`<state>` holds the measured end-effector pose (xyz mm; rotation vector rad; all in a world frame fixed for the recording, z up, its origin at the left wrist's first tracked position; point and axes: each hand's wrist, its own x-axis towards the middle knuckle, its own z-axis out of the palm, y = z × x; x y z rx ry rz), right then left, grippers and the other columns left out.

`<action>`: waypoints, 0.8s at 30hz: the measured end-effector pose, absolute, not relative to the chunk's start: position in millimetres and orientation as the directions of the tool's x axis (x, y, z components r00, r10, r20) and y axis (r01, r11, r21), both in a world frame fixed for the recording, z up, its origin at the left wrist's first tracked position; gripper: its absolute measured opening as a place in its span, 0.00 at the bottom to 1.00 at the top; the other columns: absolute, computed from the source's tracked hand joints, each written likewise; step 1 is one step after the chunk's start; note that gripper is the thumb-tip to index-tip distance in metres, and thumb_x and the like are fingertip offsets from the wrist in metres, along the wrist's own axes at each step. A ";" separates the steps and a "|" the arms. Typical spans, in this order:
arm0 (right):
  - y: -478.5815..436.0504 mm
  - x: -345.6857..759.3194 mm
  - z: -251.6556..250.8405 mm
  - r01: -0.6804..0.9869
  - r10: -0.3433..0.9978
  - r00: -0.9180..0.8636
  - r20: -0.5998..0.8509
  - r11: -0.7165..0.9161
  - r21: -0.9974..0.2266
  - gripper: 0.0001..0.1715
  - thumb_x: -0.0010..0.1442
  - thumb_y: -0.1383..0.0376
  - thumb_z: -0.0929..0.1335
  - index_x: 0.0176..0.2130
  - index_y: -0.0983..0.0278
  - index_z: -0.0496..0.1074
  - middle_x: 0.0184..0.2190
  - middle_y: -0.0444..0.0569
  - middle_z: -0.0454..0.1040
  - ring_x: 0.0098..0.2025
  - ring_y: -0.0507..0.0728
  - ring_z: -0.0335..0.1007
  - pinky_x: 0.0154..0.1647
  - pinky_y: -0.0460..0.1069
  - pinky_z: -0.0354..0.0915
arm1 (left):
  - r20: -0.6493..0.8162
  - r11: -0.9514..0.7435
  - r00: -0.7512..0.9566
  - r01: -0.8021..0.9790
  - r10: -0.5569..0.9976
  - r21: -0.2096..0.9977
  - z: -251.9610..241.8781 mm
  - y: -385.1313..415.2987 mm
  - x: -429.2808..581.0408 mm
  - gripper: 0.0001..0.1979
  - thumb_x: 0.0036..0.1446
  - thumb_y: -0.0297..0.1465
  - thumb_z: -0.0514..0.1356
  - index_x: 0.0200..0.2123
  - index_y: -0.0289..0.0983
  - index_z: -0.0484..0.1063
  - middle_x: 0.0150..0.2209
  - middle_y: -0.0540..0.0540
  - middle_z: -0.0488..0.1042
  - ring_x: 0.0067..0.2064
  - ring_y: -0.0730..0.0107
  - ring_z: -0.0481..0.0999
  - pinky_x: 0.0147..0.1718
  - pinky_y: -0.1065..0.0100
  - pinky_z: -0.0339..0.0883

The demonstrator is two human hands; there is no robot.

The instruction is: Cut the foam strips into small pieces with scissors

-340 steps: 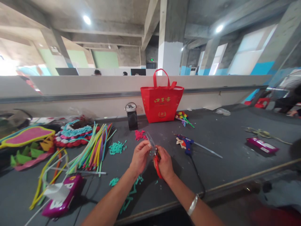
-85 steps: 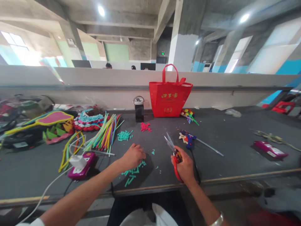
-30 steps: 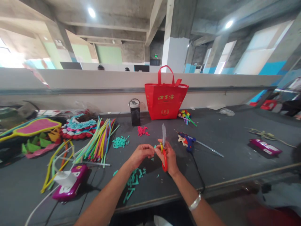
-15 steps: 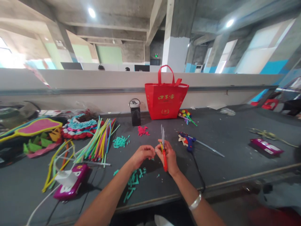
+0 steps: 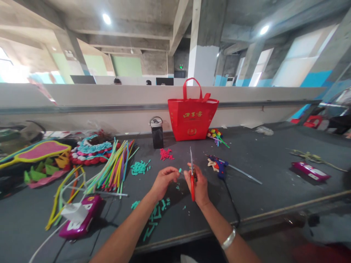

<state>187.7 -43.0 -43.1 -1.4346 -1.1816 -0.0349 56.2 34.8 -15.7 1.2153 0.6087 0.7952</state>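
L hand [image 5: 166, 179] pinching a tiny teal pc [image 5: 180, 170] at the fingertips, just beside R hand [image 5: 199, 184], and that one's wrapped round red-handled scissors [image 5: 192, 188], blades pointing away from the person, all above the dark table [image 5: 257, 197]; can't tell if blades are fully closed. Loose teal strips [image 5: 156, 213] lie by the L forearm, w/ a teal pile [image 5: 139, 167] farther back and a red pile [image 5: 166, 154] nr the black bottle [image 5: 157, 137]. Blue glue gun [image 5: 221, 167] sits R of the scissors, clear stick out its back; red tote bag [image 5: 193, 120] stands upright behind, nr the wall.
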 end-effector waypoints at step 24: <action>-40.9 185.4 -49.5 0.847 0.738 0.299 0.605 0.087 -0.524 0.34 0.51 0.75 0.64 0.57 0.60 0.64 0.39 0.50 0.69 0.42 0.59 0.63 0.45 0.54 0.64 | 0.105 0.182 0.491 -0.502 0.865 0.846 -4.7 37.3 74.6 0.05 0.43 0.27 0.66 0.25 0.34 0.73 0.25 0.51 0.73 0.27 0.77 0.69 0.32 0.73 0.62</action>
